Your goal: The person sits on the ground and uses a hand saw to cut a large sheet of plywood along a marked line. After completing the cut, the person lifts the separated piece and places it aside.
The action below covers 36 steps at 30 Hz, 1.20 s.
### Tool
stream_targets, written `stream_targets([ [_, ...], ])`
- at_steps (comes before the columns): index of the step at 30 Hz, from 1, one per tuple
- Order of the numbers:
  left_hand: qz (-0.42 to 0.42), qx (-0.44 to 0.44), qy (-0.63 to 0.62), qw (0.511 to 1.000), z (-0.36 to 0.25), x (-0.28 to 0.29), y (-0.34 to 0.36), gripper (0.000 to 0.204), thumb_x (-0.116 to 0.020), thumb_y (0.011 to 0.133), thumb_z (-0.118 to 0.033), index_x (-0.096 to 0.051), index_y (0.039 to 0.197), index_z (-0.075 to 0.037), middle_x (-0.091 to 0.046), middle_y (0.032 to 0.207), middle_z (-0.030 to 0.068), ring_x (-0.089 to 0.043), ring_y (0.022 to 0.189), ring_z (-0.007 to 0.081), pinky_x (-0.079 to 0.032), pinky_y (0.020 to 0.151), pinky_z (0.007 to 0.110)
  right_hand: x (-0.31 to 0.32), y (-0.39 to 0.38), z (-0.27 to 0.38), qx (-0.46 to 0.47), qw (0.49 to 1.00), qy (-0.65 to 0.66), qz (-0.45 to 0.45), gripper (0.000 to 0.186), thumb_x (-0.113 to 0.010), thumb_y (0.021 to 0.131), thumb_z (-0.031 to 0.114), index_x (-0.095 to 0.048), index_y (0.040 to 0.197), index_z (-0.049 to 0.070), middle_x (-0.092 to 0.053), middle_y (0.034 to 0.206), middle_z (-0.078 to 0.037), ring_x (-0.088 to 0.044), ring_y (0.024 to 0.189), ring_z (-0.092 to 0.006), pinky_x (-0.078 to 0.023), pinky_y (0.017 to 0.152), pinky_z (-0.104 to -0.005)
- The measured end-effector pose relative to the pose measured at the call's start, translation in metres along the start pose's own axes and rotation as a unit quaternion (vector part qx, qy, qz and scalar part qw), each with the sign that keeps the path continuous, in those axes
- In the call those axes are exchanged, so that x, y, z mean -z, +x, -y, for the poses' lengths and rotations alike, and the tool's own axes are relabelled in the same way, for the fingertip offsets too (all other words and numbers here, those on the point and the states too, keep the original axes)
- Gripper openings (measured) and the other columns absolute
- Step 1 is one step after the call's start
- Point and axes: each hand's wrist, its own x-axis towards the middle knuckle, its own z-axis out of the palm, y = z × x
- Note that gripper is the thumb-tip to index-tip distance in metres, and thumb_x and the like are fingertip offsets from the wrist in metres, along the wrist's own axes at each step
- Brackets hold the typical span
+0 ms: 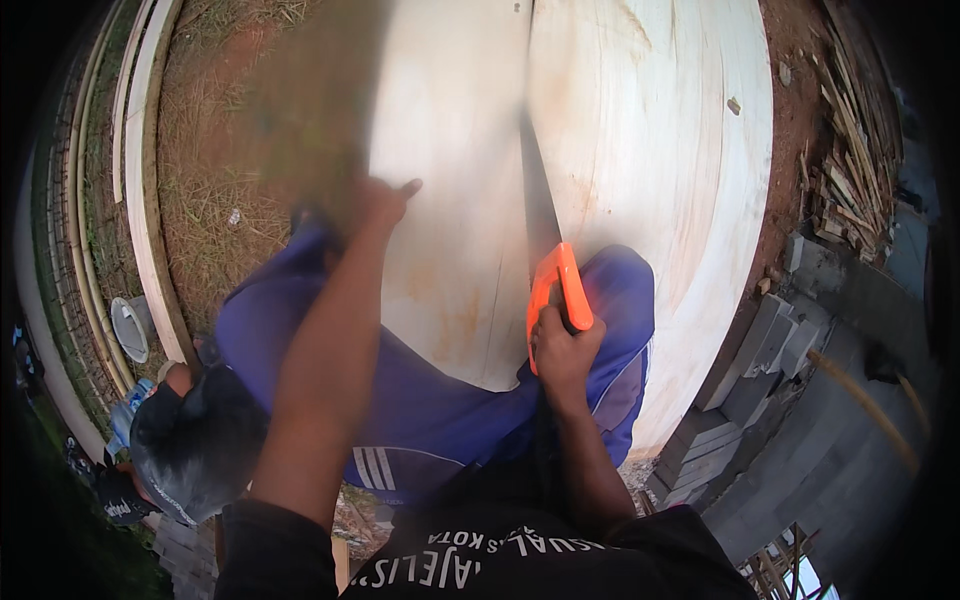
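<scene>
My right hand point(567, 350) is closed around the orange handle of a handsaw point(566, 280). Its dark blade points away from me and meets a large pale plywood sheet point(650, 170) along a dark straight line that runs to the far edge. My left arm reaches forward, and my left hand point(382, 205) grips the left edge of the plywood, thumb on top. The other fingers of that hand are mostly hidden at the edge. Motion blurs the saw tip and the edge beyond my left hand.
My knees in blue trousers rest over the sheet. Left lie dry grass, a long plank point(150, 180) and a white bucket point(131, 328). Another person in dark clothing point(195, 440) is close at lower left. On the right are grey blocks point(750, 350) and a scrap wood pile point(850, 190).
</scene>
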Motion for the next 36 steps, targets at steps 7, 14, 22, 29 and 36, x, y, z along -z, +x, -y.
stream_targets([
  [7,0.01,0.006,-0.031,0.999,-0.013,-0.01,0.0,0.114,-0.089,0.073,-0.059,-0.041,0.136,0.022,-0.056,0.136,0.0364,-0.058,0.127,0.0434,-0.05,0.105,0.046,-0.076,0.194,0.009,0.036,0.997,-0.07,0.014,0.037,-0.058,0.091,0.019,-0.036,0.064,0.007,-0.04,0.057,0.002,-0.036,0.051,-0.0093,-0.03,0.046,-0.0326],
  [14,0.012,0.036,-0.04,0.998,0.004,-0.004,0.001,0.116,-0.089,0.074,-0.056,-0.035,0.139,0.023,-0.056,0.135,0.038,-0.059,0.127,0.0444,-0.05,0.106,0.045,-0.008,0.016,-0.017,0.013,0.999,-0.038,0.004,0.043,-0.052,0.087,-0.005,-0.065,0.128,-0.01,-0.053,0.06,0.0,-0.05,0.049,-0.0074,-0.041,0.047,-0.0267],
  [22,0.015,0.032,-0.044,0.998,-0.01,-0.007,-0.004,0.113,-0.089,0.074,-0.056,-0.038,0.139,0.021,-0.057,0.135,0.0362,-0.061,0.125,0.043,-0.05,0.105,0.046,-0.101,0.202,0.028,0.031,0.987,-0.155,-0.022,0.026,-0.06,0.083,0.01,-0.046,0.066,-0.003,-0.05,0.053,-0.009,-0.048,0.049,-0.0182,-0.041,0.052,-0.0419],
  [29,0.021,0.017,-0.008,1.0,0.002,-0.001,-0.006,0.111,-0.088,0.073,-0.059,-0.043,0.134,0.022,-0.056,0.136,0.0354,-0.057,0.128,0.0431,-0.048,0.108,0.046,0.008,-0.02,-0.014,0.037,0.999,-0.038,0.004,0.008,-0.058,0.086,-0.001,-0.063,0.084,-0.007,-0.054,0.065,-0.002,-0.052,0.064,-0.008,-0.043,0.058,-0.0306],
  [36,0.038,0.011,-0.023,0.999,-0.022,0.007,0.003,0.114,-0.085,0.071,-0.067,-0.047,0.132,0.021,-0.058,0.133,0.0353,-0.058,0.128,0.0427,-0.048,0.108,0.044,-0.094,0.2,0.022,0.035,0.995,-0.097,0.002,0.035,-0.055,0.091,0.014,-0.04,0.064,-0.001,-0.045,0.059,-0.002,-0.041,0.055,-0.0106,-0.035,0.047,-0.0354],
])
